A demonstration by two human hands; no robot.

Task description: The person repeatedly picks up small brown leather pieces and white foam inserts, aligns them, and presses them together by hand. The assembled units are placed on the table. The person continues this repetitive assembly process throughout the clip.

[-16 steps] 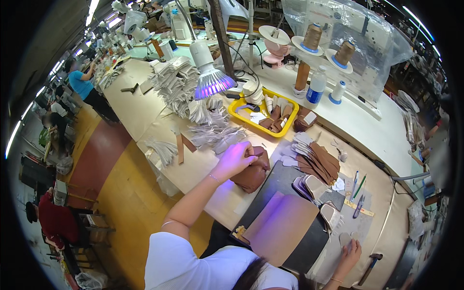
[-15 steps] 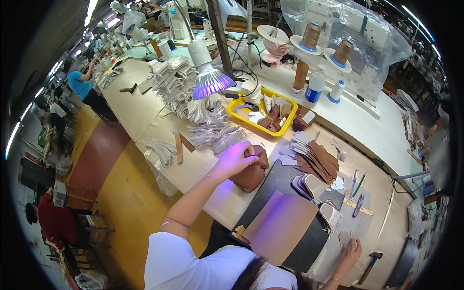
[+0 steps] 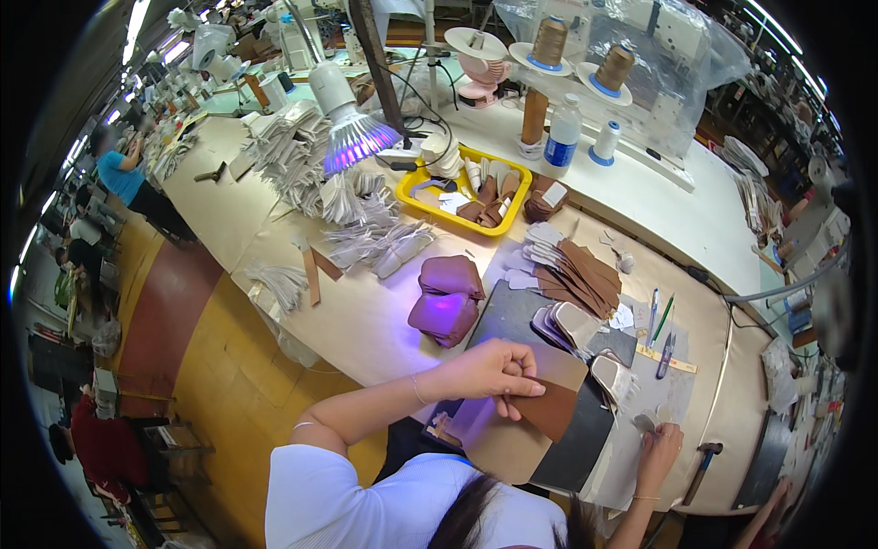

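1. One brown leather piece is pinched at its upper edge by my left hand, fingers closed on it; it sits over the tan board at the near edge of the bench; my right hand lies low at the right with fingers curled near a small pale cut piece; I cannot tell whether it grips anything.
2. Handling, my read: thin, light, floppy sheet; it will droop if held by one corner; grained side likely not slippery; best taken at the edge with thumb over fingers, as it is now; not fragile but it creases.
3. Surface: beige worktable, a dark cutting mat under the board; two stacked brown pads just beyond; fanned brown cut pieces, a yellow tray of parts, a lamp casting purple light.
4. Room: large workshop; thread cones and a plastic-covered machine behind; other people at benches far left; a hammer beside the right hand.
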